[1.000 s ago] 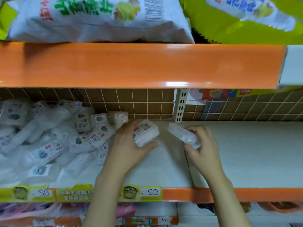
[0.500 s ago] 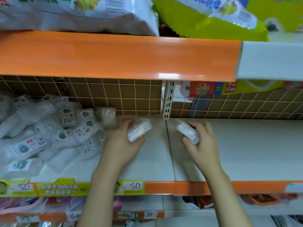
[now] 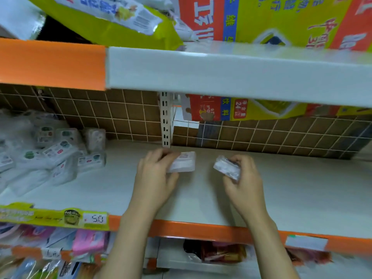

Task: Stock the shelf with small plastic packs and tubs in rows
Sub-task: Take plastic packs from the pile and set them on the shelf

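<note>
Spanning frame, white shelf (image 3: 291, 190) with orange front edge, brown tiled wall behind. Heap of packs (image 3: 50, 156) piled on shelf's left part, well apart from hands. Price tag (image 3: 96, 219) on edge below heap. Left hand (image 3: 155, 178) over shelf middle, fingers and thumb clamped round pack (image 3: 184, 162). Right hand (image 3: 244, 182) beside it, fingers pinching tub (image 3: 226, 167), tilted; whether either touches shelf, cannot tell.
</note>
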`<state>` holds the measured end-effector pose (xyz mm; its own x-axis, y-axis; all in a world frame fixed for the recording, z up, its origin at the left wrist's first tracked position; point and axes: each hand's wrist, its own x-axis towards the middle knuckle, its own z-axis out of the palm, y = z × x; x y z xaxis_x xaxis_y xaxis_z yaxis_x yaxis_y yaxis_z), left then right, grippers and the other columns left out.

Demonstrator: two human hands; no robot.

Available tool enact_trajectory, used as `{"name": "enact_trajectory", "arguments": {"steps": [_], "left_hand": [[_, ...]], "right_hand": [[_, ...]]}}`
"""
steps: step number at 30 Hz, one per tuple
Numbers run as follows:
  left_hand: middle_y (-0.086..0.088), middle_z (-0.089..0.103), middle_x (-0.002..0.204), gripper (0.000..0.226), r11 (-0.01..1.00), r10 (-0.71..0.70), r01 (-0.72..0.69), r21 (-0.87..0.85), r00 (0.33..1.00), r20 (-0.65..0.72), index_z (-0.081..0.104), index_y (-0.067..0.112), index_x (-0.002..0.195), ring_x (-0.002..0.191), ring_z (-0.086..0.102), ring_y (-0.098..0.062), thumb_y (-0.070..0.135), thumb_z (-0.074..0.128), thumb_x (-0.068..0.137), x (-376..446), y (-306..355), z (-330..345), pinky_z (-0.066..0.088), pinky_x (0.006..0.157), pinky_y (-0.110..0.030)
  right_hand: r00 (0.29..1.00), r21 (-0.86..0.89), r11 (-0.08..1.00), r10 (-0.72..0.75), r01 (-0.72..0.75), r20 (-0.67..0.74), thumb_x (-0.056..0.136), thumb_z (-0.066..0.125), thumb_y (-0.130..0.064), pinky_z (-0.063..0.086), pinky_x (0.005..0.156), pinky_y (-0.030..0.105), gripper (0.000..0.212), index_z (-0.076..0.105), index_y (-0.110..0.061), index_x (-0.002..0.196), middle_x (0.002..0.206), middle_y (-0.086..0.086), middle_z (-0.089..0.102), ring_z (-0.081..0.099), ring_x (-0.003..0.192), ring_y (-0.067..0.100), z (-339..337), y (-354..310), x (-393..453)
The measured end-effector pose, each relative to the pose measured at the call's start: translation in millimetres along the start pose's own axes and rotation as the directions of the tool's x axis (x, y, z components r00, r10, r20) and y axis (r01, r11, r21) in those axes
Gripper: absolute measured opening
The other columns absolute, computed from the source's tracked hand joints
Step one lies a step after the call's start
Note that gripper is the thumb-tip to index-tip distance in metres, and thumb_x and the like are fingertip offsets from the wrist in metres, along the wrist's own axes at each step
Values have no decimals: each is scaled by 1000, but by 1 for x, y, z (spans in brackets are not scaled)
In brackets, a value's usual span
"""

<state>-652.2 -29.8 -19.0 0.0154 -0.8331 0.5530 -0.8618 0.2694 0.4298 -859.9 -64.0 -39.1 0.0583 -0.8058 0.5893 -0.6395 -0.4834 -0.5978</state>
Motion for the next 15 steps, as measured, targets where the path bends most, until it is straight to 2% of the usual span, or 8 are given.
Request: {"name": "enact_trajectory", "arguments": {"steps": [3, 7, 9, 11, 15], "left_hand": [[-10, 65, 106, 41, 999, 44, -44, 6, 998, -50, 68, 8, 111, 95, 61, -31, 13, 61, 71, -1, 12, 5, 50, 81, -43], [-9, 63, 110, 44, 998, 63, -64, -1, 994, -94, 66, 8, 114, 100, 57, -29, 5, 59, 70, 2, 7, 7, 45, 87, -35], [-9, 62, 110, 43, 998, 58, -60, -18, 992, -113, 66, 8, 114, 101, 55, -27, 8, 55, 73, 4, 3, 8, 42, 87, -33], [-8, 63, 109, 40, 999, 42, -46, -25, 992, -118, 65, 10, 114, 99, 56, -29, 18, 52, 76, 7, 2, 11, 44, 84, -38], [-5, 65, 97, 30, 998, 11, -19, -55, 989, -145, 61, 14, 106, 88, 60, -30, 17, 62, 76, 8, 14, 20, 48, 71, -42]], "right_hand": [[1000, 22, 1000, -14, 14, 20, 74, 63, 0, 29, 65, 10, 28, 56, -5, 101, 95, -1, 50, 41, 79, 3, -6, 6, 2], [998, 13, 998, -68, 68, 2, 70, 58, -10, 35, 69, 17, 31, 62, -7, 101, 97, 4, 57, 50, 85, 12, -13, 8, 5], [996, 6, 997, -78, 78, -37, 72, 55, -15, 42, 74, 27, 34, 65, -10, 104, 99, 5, 57, 55, 88, 19, -16, 8, 8], [995, -9, 996, -84, 84, -59, 73, 50, -21, 47, 75, 37, 39, 66, -12, 107, 100, 5, 55, 56, 88, 24, -20, 9, 11], [993, 13, 997, -80, 81, -90, 73, 48, -23, 45, 76, 33, 43, 65, -14, 112, 99, 3, 50, 53, 87, 21, -32, 20, 12]]}}
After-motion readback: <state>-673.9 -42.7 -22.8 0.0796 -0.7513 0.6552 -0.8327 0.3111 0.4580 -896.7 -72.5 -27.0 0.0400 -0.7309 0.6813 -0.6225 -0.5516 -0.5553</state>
